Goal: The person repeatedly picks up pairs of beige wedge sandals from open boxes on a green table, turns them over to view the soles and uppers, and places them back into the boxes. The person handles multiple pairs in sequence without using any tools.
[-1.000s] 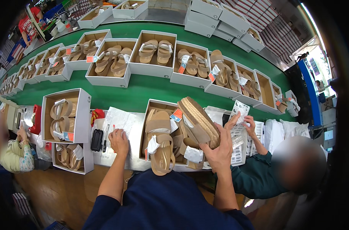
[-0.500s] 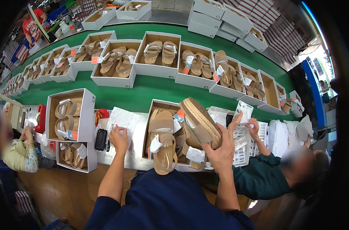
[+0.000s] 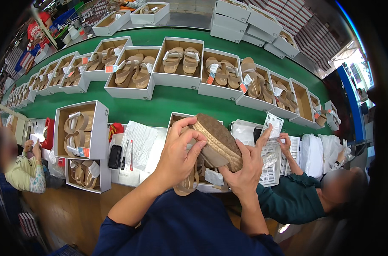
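A tan sandal with a woven, rope-like sole edge [image 3: 214,147] is held up between my hands, its brown underside turned upward. My right hand [image 3: 247,168] grips one end from the right. At the other end, my left hand [image 3: 177,151] has thumb and fingers pinched at the sole's edge. Below them is an open white shoe box [image 3: 177,115], largely covered by my hands. A second tan sandal [image 3: 186,186] lies over its near side, partly behind my left wrist. White wrapping paper [image 3: 214,176] shows beneath the held sandal.
Left of my arm lie a black case [image 3: 114,156], a black pen [image 3: 123,155], a red pen [image 3: 131,154] and a printed sheet [image 3: 138,141]. Two stacked sandal boxes [image 3: 101,132] stand further left. Boxed sandals line the green belt [image 3: 130,108]. A co-worker's hand [image 3: 284,144] is at the right.
My left hand has come from the pens and sheet over to the sandal and now pinches its edge. The sandal has tilted, showing more of its underside.
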`<state>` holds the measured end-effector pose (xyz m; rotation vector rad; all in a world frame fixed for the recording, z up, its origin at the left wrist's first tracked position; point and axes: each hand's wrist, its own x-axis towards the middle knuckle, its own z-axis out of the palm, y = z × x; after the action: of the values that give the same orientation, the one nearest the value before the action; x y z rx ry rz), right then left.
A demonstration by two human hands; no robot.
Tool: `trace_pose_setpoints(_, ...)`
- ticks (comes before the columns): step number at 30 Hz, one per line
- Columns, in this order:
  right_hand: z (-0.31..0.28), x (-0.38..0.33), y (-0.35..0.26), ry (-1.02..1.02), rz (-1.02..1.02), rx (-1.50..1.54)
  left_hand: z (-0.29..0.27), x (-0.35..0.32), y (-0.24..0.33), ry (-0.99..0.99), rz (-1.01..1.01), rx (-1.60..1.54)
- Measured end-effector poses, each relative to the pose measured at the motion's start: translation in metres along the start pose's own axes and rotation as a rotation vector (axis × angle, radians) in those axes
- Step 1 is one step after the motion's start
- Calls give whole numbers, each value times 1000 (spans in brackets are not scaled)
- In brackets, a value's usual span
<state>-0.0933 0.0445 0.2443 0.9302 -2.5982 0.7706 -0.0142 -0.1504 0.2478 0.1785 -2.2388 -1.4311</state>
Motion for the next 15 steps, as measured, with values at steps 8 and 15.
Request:
trace_pose_setpoints(8,-1,-1,-3,-149,151,198,-23,17,-16,38,-257,-573)
trace_pose_setpoints(15,86,-22,84,-663,771,1073,1,-59,-102,212,-827,-432)
